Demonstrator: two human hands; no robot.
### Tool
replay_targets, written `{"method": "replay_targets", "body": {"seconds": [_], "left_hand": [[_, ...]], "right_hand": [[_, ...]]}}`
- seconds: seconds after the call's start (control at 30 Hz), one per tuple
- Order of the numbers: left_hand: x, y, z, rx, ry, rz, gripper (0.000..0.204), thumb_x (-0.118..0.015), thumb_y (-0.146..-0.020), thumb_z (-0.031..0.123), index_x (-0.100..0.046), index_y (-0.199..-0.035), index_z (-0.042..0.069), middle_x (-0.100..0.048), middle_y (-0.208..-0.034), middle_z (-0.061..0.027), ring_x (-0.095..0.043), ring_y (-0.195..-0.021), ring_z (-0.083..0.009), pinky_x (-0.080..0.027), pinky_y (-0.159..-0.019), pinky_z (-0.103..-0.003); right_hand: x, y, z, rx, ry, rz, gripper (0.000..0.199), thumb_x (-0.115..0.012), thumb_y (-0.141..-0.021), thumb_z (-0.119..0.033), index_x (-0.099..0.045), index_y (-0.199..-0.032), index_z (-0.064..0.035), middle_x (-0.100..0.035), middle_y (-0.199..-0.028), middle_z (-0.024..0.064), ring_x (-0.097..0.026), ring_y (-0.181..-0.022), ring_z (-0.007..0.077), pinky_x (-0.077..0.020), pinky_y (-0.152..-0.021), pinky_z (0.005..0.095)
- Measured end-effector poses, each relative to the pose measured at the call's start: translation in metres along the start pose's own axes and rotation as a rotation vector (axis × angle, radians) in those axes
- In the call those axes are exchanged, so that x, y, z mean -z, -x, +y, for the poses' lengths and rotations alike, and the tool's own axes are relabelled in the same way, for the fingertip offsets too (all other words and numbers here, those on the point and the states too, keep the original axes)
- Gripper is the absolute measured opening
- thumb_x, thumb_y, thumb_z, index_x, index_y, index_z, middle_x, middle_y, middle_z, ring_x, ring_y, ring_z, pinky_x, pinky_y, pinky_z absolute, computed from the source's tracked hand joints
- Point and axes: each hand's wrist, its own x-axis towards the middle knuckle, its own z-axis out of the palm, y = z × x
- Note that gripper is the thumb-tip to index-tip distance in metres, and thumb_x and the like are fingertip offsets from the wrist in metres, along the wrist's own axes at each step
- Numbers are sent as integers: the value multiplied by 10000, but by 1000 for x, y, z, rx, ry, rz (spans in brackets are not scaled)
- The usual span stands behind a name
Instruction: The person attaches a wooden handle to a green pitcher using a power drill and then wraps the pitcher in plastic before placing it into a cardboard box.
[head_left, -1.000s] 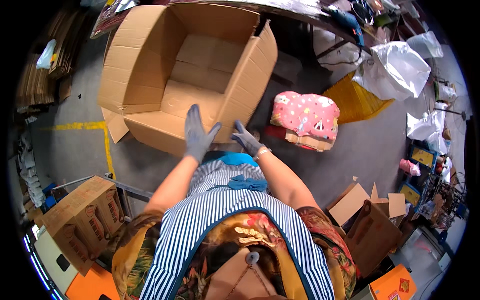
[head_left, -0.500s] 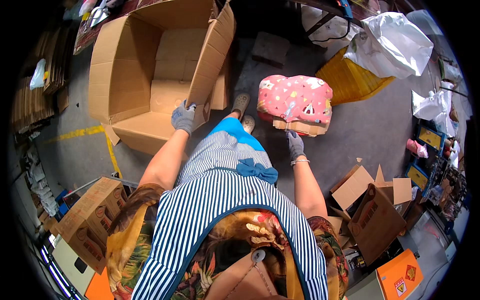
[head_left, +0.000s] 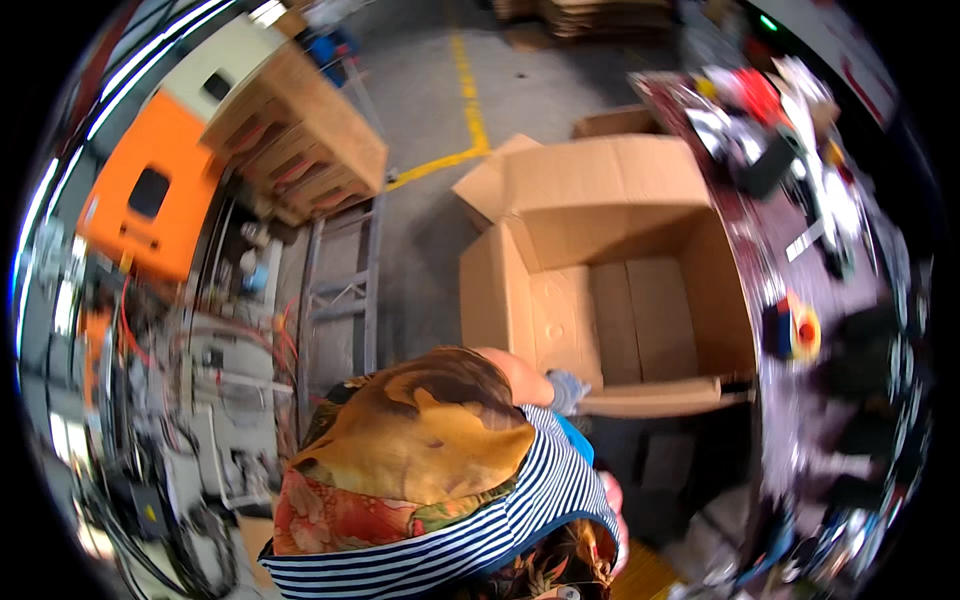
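one left hand [head_left: 568,391] gloved, forearm [head_left: 515,374] outstretched, at near corner of open carton [head_left: 640,320]; fingers blurred, cannot tell if clamped.

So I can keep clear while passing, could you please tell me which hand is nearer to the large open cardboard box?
Left: the left hand is at the near edge of the box, apparently touching; the right hand cannot be made out, its place unclear.
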Motion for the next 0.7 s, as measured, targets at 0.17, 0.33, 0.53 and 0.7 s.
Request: {"method": "replay_targets", "body": {"seconds": [0.17,0.33,0.53,0.7], "left_hand": [[8,-6,-5,2,17,-62,718,-667,-875,440,-473,-1443,47,-709,-1106,-132,-688,-1015,-312,-550,-773,-487],[-37,0,-3,-6,91,16,705,-659,-888,427,-465,-1450,50,-696,-1111,-144,-700,-975,-310,-553,-763,-481],[30,3,-20,-17,138,-146,620,-630,-895,461,-518,-1361,68,-669,-1214,-161,-687,-1060,-331,-544,-830,-507],[15,22,-25,58,265,-103,851,-510,-901,680,-369,-1509,101,-553,-1409,-196,-608,-1210,-360,-487,-999,-485]], "right_hand": [[48,-64,-34,-5,145,-157,427,-568,-949,-390,-618,-1255,-97,-646,-1183,217,-612,-1096,377,-492,-943,454],[95,-80,-47,-21,224,-236,377,-570,-959,-348,-629,-1227,-91,-661,-1148,206,-628,-1060,356,-505,-917,432],[142,-48,1,-65,186,-222,317,-572,-971,-297,-643,-1193,-83,-678,-1106,193,-646,-1016,332,-520,-886,406],[215,11,92,275,450,-200,269,-573,-981,-255,-655,-1165,-77,-693,-1070,183,-662,-980,311,-533,-860,384]]}}
